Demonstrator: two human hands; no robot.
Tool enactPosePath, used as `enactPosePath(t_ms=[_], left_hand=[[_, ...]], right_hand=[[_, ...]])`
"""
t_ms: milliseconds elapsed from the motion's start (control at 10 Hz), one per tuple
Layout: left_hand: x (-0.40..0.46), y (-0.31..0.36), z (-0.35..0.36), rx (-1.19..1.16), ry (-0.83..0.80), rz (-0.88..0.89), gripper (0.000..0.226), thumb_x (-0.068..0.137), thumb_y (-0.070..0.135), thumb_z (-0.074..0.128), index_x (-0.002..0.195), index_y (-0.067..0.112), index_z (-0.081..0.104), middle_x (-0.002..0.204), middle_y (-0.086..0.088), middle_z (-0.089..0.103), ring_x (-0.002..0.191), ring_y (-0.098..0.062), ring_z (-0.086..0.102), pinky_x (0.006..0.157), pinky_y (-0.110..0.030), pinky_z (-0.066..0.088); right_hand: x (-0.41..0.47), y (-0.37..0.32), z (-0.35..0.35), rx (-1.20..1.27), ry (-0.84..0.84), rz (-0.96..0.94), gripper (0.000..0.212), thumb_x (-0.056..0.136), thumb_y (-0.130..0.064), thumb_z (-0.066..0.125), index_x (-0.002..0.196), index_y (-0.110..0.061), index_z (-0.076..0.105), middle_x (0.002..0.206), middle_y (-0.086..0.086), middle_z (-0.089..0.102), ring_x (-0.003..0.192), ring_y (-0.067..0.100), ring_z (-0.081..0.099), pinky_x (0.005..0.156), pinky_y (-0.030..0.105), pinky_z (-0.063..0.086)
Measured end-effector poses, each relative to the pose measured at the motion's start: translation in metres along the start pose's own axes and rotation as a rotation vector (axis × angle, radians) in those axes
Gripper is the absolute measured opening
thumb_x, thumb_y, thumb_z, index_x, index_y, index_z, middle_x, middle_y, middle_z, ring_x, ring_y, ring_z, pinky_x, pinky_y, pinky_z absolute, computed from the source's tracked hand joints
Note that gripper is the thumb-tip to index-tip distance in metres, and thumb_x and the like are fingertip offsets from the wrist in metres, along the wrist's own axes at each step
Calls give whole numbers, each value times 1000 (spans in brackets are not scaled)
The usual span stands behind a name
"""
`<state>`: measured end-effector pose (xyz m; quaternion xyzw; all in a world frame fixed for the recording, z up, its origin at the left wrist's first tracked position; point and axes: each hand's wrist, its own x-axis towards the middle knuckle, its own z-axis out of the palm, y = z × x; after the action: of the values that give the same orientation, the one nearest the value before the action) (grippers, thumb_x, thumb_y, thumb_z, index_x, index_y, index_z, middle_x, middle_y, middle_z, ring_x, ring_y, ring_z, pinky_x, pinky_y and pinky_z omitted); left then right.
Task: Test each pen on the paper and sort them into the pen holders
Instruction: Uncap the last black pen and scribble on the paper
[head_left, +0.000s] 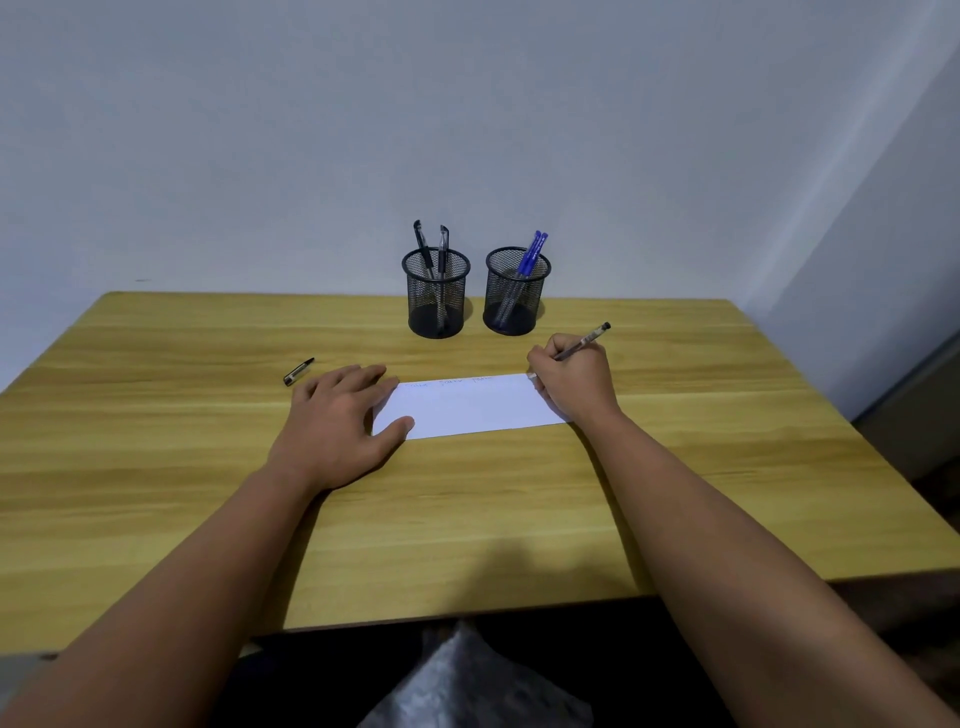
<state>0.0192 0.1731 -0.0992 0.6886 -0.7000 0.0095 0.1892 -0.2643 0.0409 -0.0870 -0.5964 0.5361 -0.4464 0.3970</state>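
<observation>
**Pen tip on the paper's far right corner**

A cap (299, 371) lies far left. The left hand (343, 415) presses flat on the paper (467, 408). The right hand (574, 376) pinches the pen (589, 339) low on its barrel; light, stiff and slim, it likely suits that grip.

On the table (156, 467) the paper (467, 408) lies between the left hand (337, 421) and right hand (574, 376). Behind it stand two holders, left holder (436, 293) beside right holder (515, 291), pens in each. A cap (298, 371) lies left of the paper.
</observation>
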Motion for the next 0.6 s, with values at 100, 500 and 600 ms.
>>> enactPosePath(t_ms=[100,500,600], left_hand=[[0,0,-1,-1,4,2,72,83,75,36,140,37,56,153,13,48,144,-17,37,114,-47,21],[-1,-1,-1,1,-3,-3,71,83,75,35,141,38,56,154,14,47,145,-17,36,115,-46,20],[-1,-1,-1,8,-7,0,71,84,75,36,142,39,55,154,14,46,145,-16,35,115,-46,20]], right_hand=[[1,1,1,16,-2,6,39,99,-18,72,75,8,58,72,31,66,56,20,64,53,30,53],[2,5,2,6,66,-6,39,97,-18,68,69,4,53,63,27,63,53,27,62,56,37,52],[1,4,2,30,86,4,39,99,-15,68,71,8,54,64,30,60,53,26,64,53,33,51]])
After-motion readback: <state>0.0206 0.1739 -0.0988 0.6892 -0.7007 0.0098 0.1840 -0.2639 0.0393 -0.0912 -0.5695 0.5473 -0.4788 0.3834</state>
